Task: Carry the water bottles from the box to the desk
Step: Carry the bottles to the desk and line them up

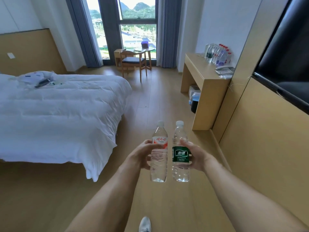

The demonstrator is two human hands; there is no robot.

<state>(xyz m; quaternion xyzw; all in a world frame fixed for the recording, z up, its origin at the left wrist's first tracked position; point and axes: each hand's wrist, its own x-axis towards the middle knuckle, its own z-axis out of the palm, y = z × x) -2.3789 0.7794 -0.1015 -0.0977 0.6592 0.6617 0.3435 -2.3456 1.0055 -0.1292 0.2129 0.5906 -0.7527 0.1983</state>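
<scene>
Upright, side by side: left hand (139, 156) grips red-label bottle (158, 154); right hand (194, 155) grips green-label bottle (181, 153).

Bright window (123, 25) daylight (wide-angle edge bending)

White bed (58, 104) left; chair (133, 61) by window (138, 22).

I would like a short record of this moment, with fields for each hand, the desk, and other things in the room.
left hand: left hand grips the red-label bottle, upright
right hand: right hand grips the green-label bottle, upright
bottles: side by side, caps on, held above the floor
desk: desk ahead on the right; a row of bottles and a telephone stand on it
room: bed on the left; chair by the window
box: not in view
</scene>
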